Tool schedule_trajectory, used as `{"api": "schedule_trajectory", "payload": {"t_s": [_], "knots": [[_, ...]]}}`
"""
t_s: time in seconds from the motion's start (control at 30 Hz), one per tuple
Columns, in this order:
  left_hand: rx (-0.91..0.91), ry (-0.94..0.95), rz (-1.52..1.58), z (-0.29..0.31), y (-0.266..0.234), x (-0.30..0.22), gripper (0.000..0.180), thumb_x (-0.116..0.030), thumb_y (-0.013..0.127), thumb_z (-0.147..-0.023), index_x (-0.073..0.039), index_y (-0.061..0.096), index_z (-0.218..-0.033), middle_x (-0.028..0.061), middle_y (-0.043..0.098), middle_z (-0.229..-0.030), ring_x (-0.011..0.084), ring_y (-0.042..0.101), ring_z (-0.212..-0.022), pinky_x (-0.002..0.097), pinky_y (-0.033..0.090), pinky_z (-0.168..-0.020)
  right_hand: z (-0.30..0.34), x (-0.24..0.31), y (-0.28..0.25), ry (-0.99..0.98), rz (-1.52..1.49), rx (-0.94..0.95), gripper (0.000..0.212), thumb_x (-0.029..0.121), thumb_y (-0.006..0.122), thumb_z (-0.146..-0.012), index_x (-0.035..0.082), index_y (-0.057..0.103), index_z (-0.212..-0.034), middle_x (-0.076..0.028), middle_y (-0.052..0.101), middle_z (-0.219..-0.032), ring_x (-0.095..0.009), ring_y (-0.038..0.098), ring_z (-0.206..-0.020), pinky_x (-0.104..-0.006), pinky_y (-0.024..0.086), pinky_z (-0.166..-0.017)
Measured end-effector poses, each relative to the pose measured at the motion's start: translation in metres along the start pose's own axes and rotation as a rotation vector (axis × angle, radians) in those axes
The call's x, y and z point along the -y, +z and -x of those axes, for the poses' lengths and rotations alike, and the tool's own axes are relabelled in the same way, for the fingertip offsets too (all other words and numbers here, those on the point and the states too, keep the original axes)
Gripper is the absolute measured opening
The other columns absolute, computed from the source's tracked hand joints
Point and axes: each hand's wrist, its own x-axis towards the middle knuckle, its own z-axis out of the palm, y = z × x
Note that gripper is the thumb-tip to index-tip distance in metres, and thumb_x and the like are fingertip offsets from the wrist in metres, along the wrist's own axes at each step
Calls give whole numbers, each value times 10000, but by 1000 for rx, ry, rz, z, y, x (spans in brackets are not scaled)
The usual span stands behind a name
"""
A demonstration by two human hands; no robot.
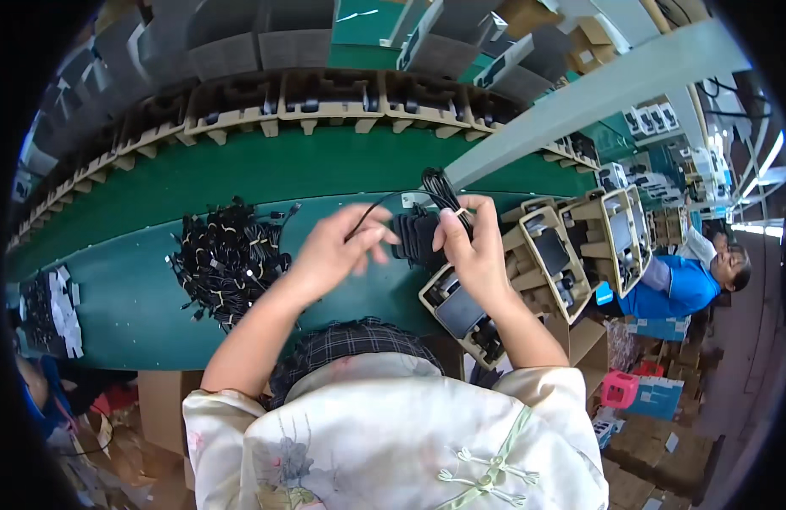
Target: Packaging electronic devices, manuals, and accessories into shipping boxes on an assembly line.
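Observation:
A bundled black cable [437, 185] is in my right hand [476, 251], its coil standing up above the closed fingers with a light tie on it. One strand arcs from that coil over to my left hand [338, 248], where thumb and forefinger are closed on it and the other fingers are partly spread. Just below and between the hands, black ribbed pieces [417, 238] are bunched together; their exact kind is not clear. On the green table [130, 280], to the left of my left hand, lies a heap of tied black cables [227, 263].
Cardboard-coloured trays with black devices [542, 246] are stacked at my right, one tray [461, 310] beside my right forearm. More trays [329, 106] line the far belt. A slanted grey post [580, 102] rises beyond my right hand. A person in blue [678, 285] is at right.

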Motion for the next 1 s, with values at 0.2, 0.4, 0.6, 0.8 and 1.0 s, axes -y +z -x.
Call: {"api": "schedule_trajectory", "payload": {"t_s": [0.2,0.4,0.6,0.8,1.0], "knots": [[-31,-212,610,-3,59,30,317,-292,397,-938,-19,484,-1075,80,551,-971,141,562,-848,252,464,-676,29,-7,13,-575,798,-336,473,141,549,-820,35,400,-1256,-166,522,-1112,-295,538,-918,-417,388,-847],[399,-502,231,2,64,31,276,-246,365,-950,-32,489,-1072,62,547,-938,122,526,-738,249,444,-609,59,-18,-13,-826,852,153,517,123,557,-787,-2,388,-1260,-147,506,-1145,-286,523,-936,-466,308,-922],[748,-542,309,-5,65,48,264,-228,402,-941,-32,478,-1101,64,552,-986,122,536,-776,259,449,-677,75,1,-47,-436,962,374,470,92,572,-775,-12,434,-1211,-149,574,-992,-271,567,-865,-398,403,-823],[196,6,94,-11,24,63,264,-161,506,-895,-33,450,-1119,63,567,-1007,134,554,-884,267,446,-788,16,-39,-133,27,827,1,239,126,501,-870,16,525,-1081,-143,566,-727,-232,505,-610,-304,420,-578],[-193,-304,-7,22,-31,101,218,-156,493,-896,-53,472,-1087,65,568,-961,125,553,-804,255,452,-733,-195,-101,-235,-896,1210,-79,259,203,448,-901,-25,542,-981,-109,556,-654,-200,512,-592,-321,399,-573]]}}
